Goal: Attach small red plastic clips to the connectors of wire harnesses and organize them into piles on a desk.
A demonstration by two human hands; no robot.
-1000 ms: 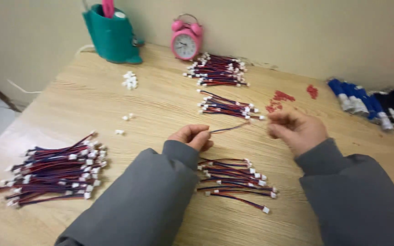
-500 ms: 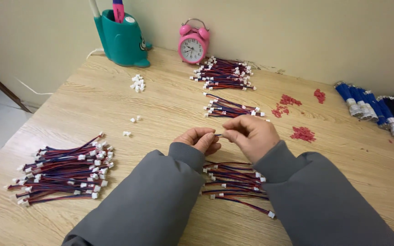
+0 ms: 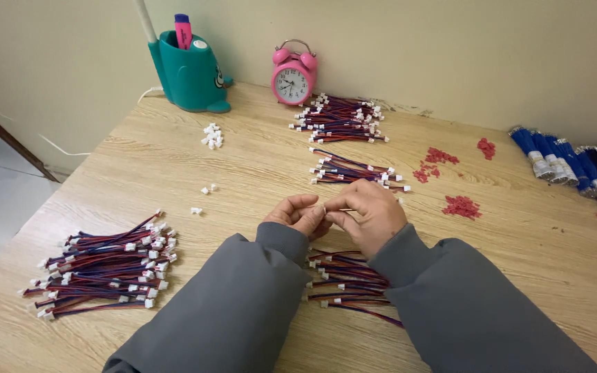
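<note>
**Hands pinching a thin wire lead at the centre of a wooden table**

Wire lead [image 3: 345, 209], thin and pale where it shows, sits at the centre of the view, held between both hands just above the wooden table [image 3: 533, 249]. The left hand [image 3: 300, 214] and right hand [image 3: 371, 215] meet, fingertips pressed together and pinching the lead from either end. It looks light, limp and easily bent, so it is probably best gripped close to its end rather than mid-length.

At 6 o'clock, partly under the grey sleeves [image 3: 243, 304], lies a small heap of red-and-blue leads [image 3: 347, 283]. At 8 o'clock is a larger bundle [image 3: 105, 266] with white plugs. At 12 o'clock are two more piles [image 3: 340, 117], with a pink alarm clock [image 3: 293, 77] behind them. At 10 o'clock, loose white connectors [image 3: 211, 136] and a teal pen holder [image 3: 188, 72]. At 2 o'clock, scattered red pieces [image 3: 461, 205]; at 3 o'clock, blue and black rolls [image 3: 568, 162], cut off by the frame edge.

Fingers hide most of the lead; whether it carries a plug cannot be made out.
</note>
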